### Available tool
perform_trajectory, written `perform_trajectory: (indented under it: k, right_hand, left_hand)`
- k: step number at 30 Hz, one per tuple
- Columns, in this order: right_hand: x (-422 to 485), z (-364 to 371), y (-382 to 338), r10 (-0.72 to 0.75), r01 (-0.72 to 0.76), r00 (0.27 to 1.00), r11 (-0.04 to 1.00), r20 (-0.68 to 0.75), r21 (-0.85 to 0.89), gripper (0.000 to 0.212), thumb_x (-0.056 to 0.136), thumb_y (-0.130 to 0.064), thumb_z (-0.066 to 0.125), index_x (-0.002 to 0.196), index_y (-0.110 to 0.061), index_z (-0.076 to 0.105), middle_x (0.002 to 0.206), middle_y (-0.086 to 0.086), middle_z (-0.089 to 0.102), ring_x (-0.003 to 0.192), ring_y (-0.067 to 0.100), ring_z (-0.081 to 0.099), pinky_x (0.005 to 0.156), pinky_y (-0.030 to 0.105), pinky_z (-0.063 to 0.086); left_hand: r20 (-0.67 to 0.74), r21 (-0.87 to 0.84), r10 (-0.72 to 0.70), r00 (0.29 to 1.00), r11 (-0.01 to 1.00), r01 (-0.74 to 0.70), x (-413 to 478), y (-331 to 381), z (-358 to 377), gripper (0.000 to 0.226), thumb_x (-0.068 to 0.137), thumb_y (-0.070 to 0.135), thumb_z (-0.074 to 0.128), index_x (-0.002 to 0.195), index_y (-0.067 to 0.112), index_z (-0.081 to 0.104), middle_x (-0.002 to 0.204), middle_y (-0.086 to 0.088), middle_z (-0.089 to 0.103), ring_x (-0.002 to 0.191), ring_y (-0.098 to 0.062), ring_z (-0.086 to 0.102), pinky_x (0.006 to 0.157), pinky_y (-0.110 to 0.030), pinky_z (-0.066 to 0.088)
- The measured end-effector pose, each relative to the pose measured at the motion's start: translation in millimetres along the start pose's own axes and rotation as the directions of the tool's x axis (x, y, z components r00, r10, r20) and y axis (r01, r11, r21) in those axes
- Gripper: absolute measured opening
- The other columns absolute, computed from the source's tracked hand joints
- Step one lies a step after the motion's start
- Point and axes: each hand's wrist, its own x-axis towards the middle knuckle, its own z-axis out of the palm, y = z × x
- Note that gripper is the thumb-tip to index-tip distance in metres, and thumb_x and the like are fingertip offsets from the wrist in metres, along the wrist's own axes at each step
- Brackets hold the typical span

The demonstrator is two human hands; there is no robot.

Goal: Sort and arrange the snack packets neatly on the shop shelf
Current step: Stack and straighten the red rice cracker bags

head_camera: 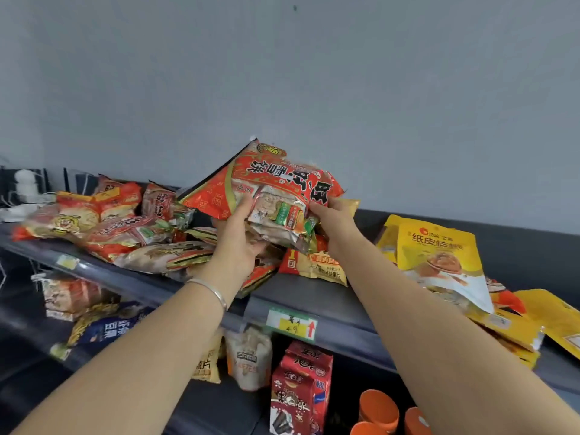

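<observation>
A large red snack packet (266, 177) with black characters is lifted above the top shelf (351, 312), tilted with its top toward the wall. My left hand (238, 237) grips its lower left edge from below, and my right hand (329, 215) grips its right edge. More red and silver packets (103, 227) lie in a loose heap on the shelf to the left. A small red and yellow packet (317, 262) lies just under my right wrist. Yellow packets (439, 249) lean and lie on the right.
A grey wall stands close behind the shelf. A green and yellow price tag (292, 324) hangs on the shelf's front edge. The lower shelf holds a dark blue packet (103, 331), pale bags (251, 359), a red carton (301, 387) and orange cups (379, 409).
</observation>
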Motion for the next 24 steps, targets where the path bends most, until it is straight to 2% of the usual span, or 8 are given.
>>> perform_trajectory:
  k: [2,6,9,13,15,17,19,24]
  right_hand:
    - [9,26,9,-0.020,0.017,0.999,0.997,-0.035,-0.069,0.036,0.094,-0.014,0.055,0.130,-0.010,0.052,0.115,0.013,0.067,0.097,0.029,0.067,0.088,0.049,0.055]
    - [35,78,26,-0.084,0.074,0.995,0.984,-0.059,-0.161,0.026,0.096,-0.010,0.050,0.120,-0.007,0.060,0.114,0.011,0.068,0.103,0.030,0.065,0.091,0.046,0.053]
    - [52,123,36,-0.128,0.114,0.991,0.965,-0.045,-0.235,0.033,0.096,-0.017,0.049,0.128,-0.015,0.057,0.119,0.007,0.067,0.105,0.027,0.065,0.090,0.046,0.054]
    - [47,188,35,-0.176,0.170,0.984,0.930,0.014,-0.325,0.030,0.100,-0.016,0.043,0.124,-0.022,0.060,0.104,0.000,0.067,0.097,0.023,0.065,0.088,0.044,0.054]
    - [48,223,39,-0.191,0.199,0.980,0.910,0.060,-0.365,0.028,0.100,-0.020,0.043,0.119,-0.027,0.063,0.098,-0.001,0.068,0.093,0.024,0.066,0.088,0.046,0.054]
    - [52,256,46,-0.174,0.208,0.976,0.913,0.127,-0.350,0.026,0.099,-0.023,0.044,0.114,-0.029,0.065,0.101,0.000,0.071,0.094,0.023,0.067,0.089,0.048,0.053]
    - [57,287,54,-0.154,0.212,0.968,0.922,0.198,-0.323,0.023,0.099,-0.021,0.045,0.104,-0.028,0.067,0.100,0.001,0.072,0.094,0.023,0.068,0.090,0.049,0.053]
    - [61,354,67,-0.112,0.230,0.922,0.928,0.370,-0.294,0.021,0.098,-0.012,0.050,0.090,-0.020,0.067,0.102,0.021,0.071,0.099,0.042,0.065,0.093,0.055,0.050]
  left_hand:
    - [-0.077,-0.022,0.056,0.995,0.998,-0.058,9,22,-26,0.089,0.053,0.047,0.084,0.131,0.024,0.048,0.121,-0.008,0.063,0.105,-0.029,0.064,0.065,-0.043,0.058]
    - [-0.139,-0.016,0.142,0.980,0.989,-0.146,23,73,-80,0.050,0.086,0.050,0.059,0.126,0.021,0.053,0.115,-0.008,0.065,0.105,-0.026,0.062,0.079,-0.047,0.054]
    - [-0.166,0.040,0.126,0.978,0.992,-0.121,37,117,-125,0.052,0.091,0.056,0.046,0.123,0.017,0.056,0.113,-0.008,0.065,0.103,-0.029,0.063,0.084,-0.051,0.051]
    - [-0.172,0.434,0.104,0.980,0.901,-0.020,56,150,-174,0.040,0.095,0.050,0.043,0.119,0.019,0.051,0.099,-0.003,0.064,0.081,-0.017,0.060,0.062,-0.031,0.048]
    - [-0.180,0.552,0.063,0.982,0.832,0.048,64,157,-198,0.035,0.095,0.043,0.047,0.116,0.015,0.050,0.098,-0.005,0.064,0.077,-0.016,0.059,0.059,-0.029,0.045]
    - [-0.200,0.558,0.031,0.979,0.825,0.088,74,167,-230,0.049,0.090,0.046,0.054,0.127,0.015,0.048,0.113,-0.006,0.063,0.084,-0.019,0.060,0.062,-0.031,0.047]
    - [-0.225,0.465,0.050,0.973,0.883,0.062,90,179,-267,0.068,0.080,0.047,0.066,0.137,0.019,0.042,0.127,-0.007,0.059,0.093,-0.021,0.062,0.062,-0.032,0.050]
    - [-0.308,0.368,-0.027,0.951,0.918,0.145,123,203,-333,0.111,0.039,0.061,0.088,0.134,0.022,0.045,0.122,-0.010,0.062,0.102,-0.034,0.063,0.082,-0.052,0.052]
